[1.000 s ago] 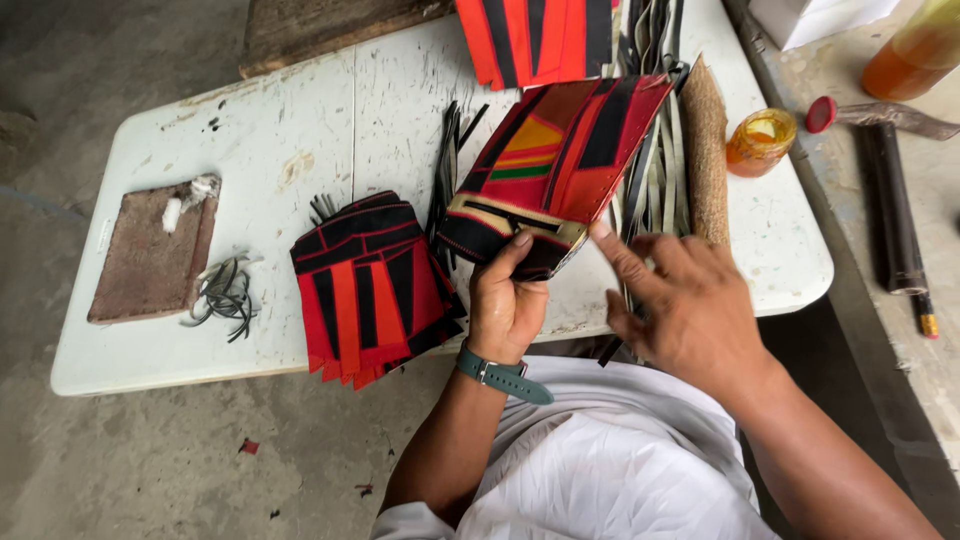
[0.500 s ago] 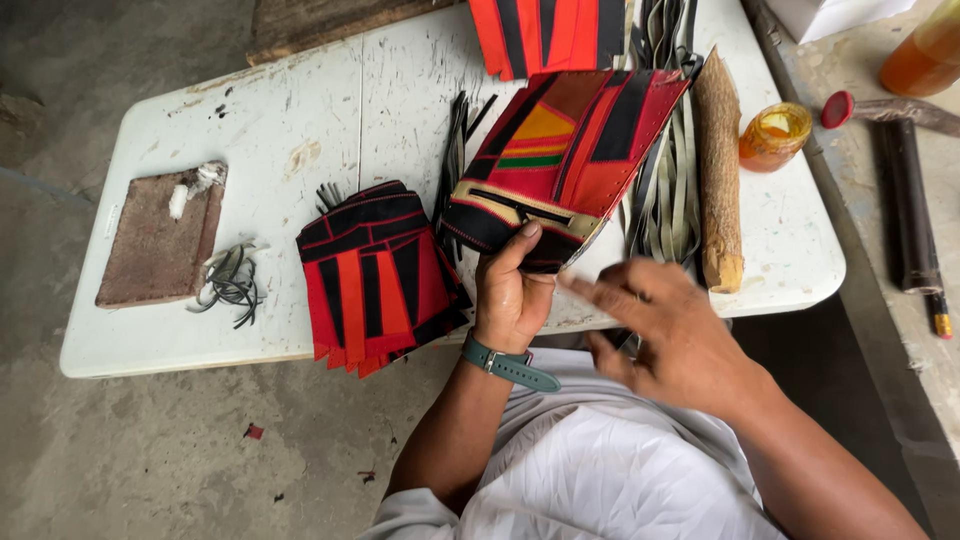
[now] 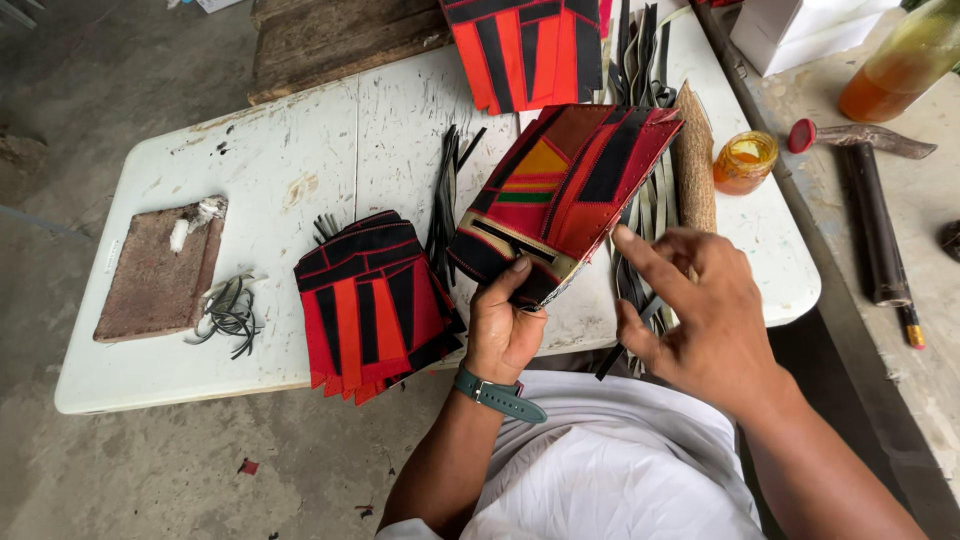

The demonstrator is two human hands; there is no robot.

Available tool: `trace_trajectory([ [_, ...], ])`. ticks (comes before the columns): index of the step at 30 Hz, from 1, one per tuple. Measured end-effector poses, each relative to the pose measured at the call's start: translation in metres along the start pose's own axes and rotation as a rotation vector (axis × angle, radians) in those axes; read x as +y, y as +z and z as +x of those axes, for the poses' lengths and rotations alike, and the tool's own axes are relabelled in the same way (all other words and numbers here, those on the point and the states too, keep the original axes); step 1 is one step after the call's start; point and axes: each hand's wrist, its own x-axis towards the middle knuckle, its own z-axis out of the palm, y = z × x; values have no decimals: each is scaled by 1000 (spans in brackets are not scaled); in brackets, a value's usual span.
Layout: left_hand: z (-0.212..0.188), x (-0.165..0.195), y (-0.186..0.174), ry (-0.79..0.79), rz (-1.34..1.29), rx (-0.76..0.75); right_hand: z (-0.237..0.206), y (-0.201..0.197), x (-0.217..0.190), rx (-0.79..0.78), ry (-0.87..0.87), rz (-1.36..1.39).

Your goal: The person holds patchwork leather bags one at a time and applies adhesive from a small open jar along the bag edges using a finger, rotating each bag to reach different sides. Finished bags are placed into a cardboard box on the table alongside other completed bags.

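Note:
My left hand (image 3: 505, 325), with a green watch on the wrist, grips the near end of a patchwork leather piece (image 3: 575, 185) in red, black, orange and green, holding it tilted above the white table (image 3: 300, 170). My right hand (image 3: 700, 305) hovers just right of the piece, fingers spread, index finger pointing at its lower edge. It holds nothing. Dark leather strips (image 3: 640, 270) lie under and beyond that hand.
A stack of red-and-black leather pieces (image 3: 370, 300) lies left of my left hand. Another stack (image 3: 525, 45) sits at the table's far edge. A brown board (image 3: 160, 275), cord scraps (image 3: 230, 310), a wooden stick (image 3: 693, 160), an orange jar (image 3: 745, 160) and a hammer (image 3: 870, 210) lie around.
My right hand has drawn back from the piece's near edge and opened, with the index finger now extended. The left hand keeps its grip on the piece.

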Motion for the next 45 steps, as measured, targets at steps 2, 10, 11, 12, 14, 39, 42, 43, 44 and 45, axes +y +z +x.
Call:
trace_trajectory([
  [2, 0, -1, 3, -3, -2, -16, -2, 1, 2, -76, -101, 185],
  [10, 2, 1, -10, -32, -70, 39, -4, 0, 5, -237, 55, 376],
  [11, 2, 1, -10, -26, -60, 43, -2, -1, 4, -189, 89, 381],
  [12, 2, 1, -10, -29, -78, 38, -2, -3, 4, -147, 128, 390],
  [14, 0, 1, -9, -43, -121, 49, 2, -7, 3, -162, 88, 377],
  [39, 2, 5, -40, -204, -187, -46, 19, -28, 4, -59, -3, 36],
  [42, 2, 5, -42, -241, -219, -52, 17, -30, 14, -40, 40, 32],
  [43, 2, 5, -41, -236, -223, -65, 15, -30, 19, -23, 58, 62],
  [44, 0, 5, -39, -229, -228, -77, 15, -32, 25, -8, 76, 95],
  [45, -1, 5, -34, -255, -257, -167, 15, -33, 32, 8, 92, 128],
])
